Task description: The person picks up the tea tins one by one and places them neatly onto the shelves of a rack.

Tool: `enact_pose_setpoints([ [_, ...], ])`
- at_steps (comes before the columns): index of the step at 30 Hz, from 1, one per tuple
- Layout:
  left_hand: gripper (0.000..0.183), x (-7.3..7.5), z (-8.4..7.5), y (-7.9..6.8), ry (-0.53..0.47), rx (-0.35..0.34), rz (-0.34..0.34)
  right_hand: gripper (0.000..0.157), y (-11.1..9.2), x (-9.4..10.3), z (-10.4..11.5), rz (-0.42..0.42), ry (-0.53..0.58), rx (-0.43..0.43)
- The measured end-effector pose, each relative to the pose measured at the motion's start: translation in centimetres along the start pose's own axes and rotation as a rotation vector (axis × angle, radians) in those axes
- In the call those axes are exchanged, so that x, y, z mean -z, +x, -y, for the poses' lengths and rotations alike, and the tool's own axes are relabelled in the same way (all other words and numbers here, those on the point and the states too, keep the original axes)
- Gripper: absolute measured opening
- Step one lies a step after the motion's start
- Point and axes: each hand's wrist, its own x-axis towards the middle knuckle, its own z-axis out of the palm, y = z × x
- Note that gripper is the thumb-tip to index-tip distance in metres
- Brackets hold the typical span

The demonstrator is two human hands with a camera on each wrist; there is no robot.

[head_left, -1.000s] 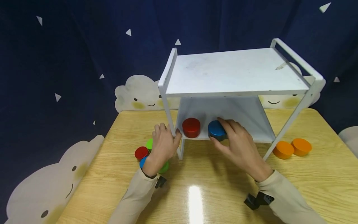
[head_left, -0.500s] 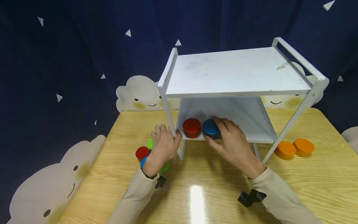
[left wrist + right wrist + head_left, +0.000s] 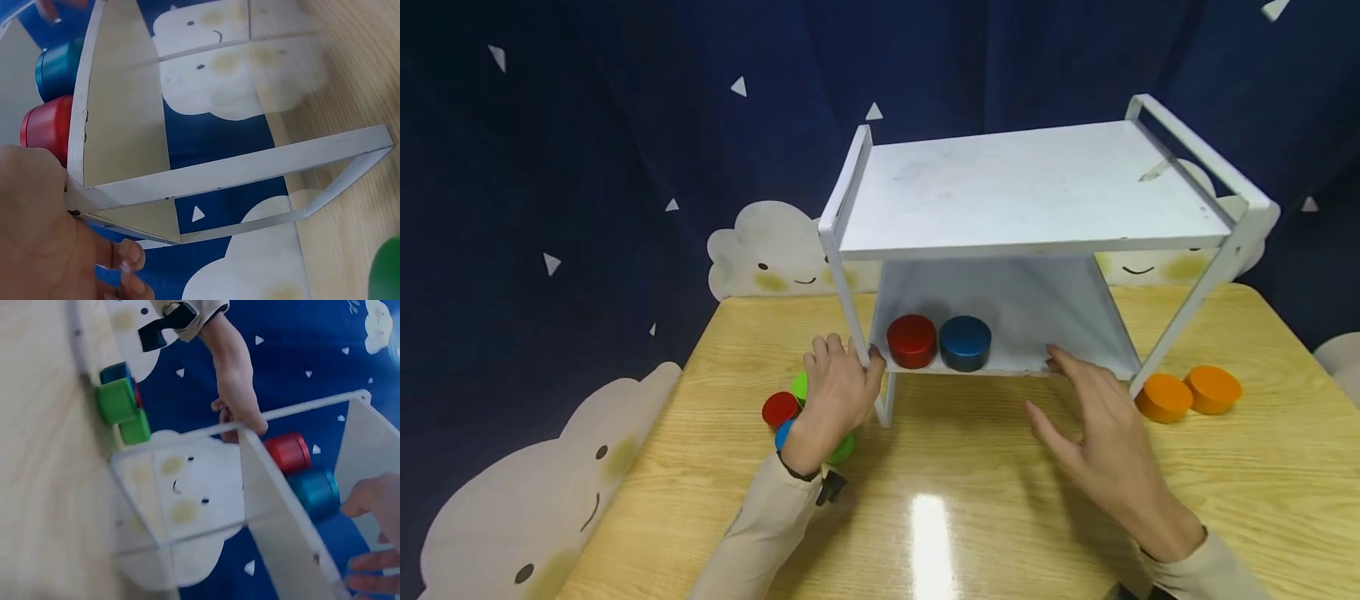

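A white two-tier rack (image 3: 1030, 192) stands on the wooden table. On its lower shelf sit a red short cylinder (image 3: 912, 341) and, close to its right, a blue short cylinder (image 3: 966, 342); both look shiny. My left hand (image 3: 835, 392) grips the rack's left front post at the lower shelf's corner, thumb on the inner side. Its hold shows in the left wrist view too, with the fingers (image 3: 128, 256) passing behind the post. My right hand (image 3: 1108, 442) is in front of the lower shelf's right part, holding nothing, with thumb and fingers spread apart.
Two orange cylinders (image 3: 1214, 389) stand on the table (image 3: 1000, 508) right of the rack. Beside and partly under my left forearm are a red cylinder (image 3: 780, 410) and several green and blue ones, including a green cylinder (image 3: 117, 401). A dark blue curtain (image 3: 625, 100) hangs behind.
My right hand slid the blue cylinder left until it was near the red one, then let go and drew back to the right and toward me. The left hand stayed on the post.
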Motion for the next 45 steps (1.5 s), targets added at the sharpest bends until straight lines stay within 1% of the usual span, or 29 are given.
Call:
enact_pose_setpoints([
  [4,0.030,-0.1,0.0,0.0,0.002,-0.002,-0.011,0.058,-3.3,2.3,-2.1,-0.070,0.005,-0.022],
  [6,0.030,-0.2,0.0,0.0,-0.004,-0.003,-0.017,0.053,-4.9,3.4,-3.4,-0.054,-0.015,-0.058],
  [8,0.030,-0.3,0.0,-0.1,-0.012,-0.002,-0.027,0.040,-6.4,4.5,-4.9,-0.007,-0.069,-0.119],
  [10,0.031,-0.4,0.1,-0.1,-0.022,0.000,-0.036,0.027,-7.7,5.4,-6.4,0.080,-0.150,-0.199],
  [11,0.031,-0.4,0.1,-0.1,-0.024,0.000,-0.042,0.024,-8.2,5.8,-7.2,0.120,-0.190,-0.243],
  [15,0.033,-0.4,0.3,0.0,-0.026,-0.008,-0.048,0.028,-9.6,7.5,-10.3,0.341,-0.350,-0.470],
  [17,0.033,-0.2,0.3,0.0,-0.018,-0.010,-0.045,0.036,-9.8,8.4,-11.8,0.438,-0.405,-0.582],
  [18,0.033,-0.2,0.2,0.1,-0.016,-0.008,-0.042,0.041,-9.9,8.7,-12.4,0.475,-0.426,-0.621],
  [20,0.034,0.0,0.2,0.1,-0.012,-0.004,-0.036,0.052,-9.9,9.1,-13.5,0.505,-0.453,-0.664],
  [21,0.034,0.0,0.2,0.1,-0.010,-0.001,-0.034,0.061,-9.9,9.1,-14.0,0.528,-0.457,-0.688],
  [23,0.034,0.1,0.1,0.1,-0.012,0.000,-0.027,0.077,-9.9,9.1,-14.6,0.542,-0.449,-0.704],
  [24,0.035,0.1,0.1,0.1,-0.015,0.000,-0.025,0.083,-9.9,9.0,-14.9,0.546,-0.445,-0.703],
  [25,0.035,0.1,0.1,0.1,-0.016,-0.001,-0.023,0.087,-9.8,8.9,-15.1,0.550,-0.440,-0.702],
  [26,0.035,0.1,0.1,0.0,-0.019,-0.001,-0.020,0.088,-9.7,8.7,-15.3,0.551,-0.427,-0.695],
  [27,0.035,0.0,0.1,0.0,-0.022,-0.001,-0.016,0.087,-9.6,8.5,-15.4,0.552,-0.410,-0.692],
  [31,0.036,-0.1,0.1,0.0,-0.039,0.004,0.000,0.076,-8.9,7.5,-15.6,0.550,-0.352,-0.659],
  [34,0.037,-0.2,0.2,0.1,-0.048,0.008,0.009,0.078,-8.4,6.7,-15.6,0.546,-0.322,-0.641],
  [37,0.037,-0.3,0.2,0.1,-0.053,0.009,0.010,0.079,-8.0,5.9,-15.6,0.516,-0.305,-0.632],
  [39,0.037,-0.3,0.2,0.1,-0.055,0.010,0.007,0.076,-7.8,5.5,-15.8,0.494,-0.296,-0.629],
  [43,0.036,-0.3,0.2,0.0,-0.056,0.014,0.008,0.068,-7.7,4.8,-16.0,0.465,-0.296,-0.677],
  [45,0.037,-0.3,0.2,0.0,-0.059,0.013,0.011,0.066,-7.8,4.6,-16.1,0.459,-0.296,-0.694],
])
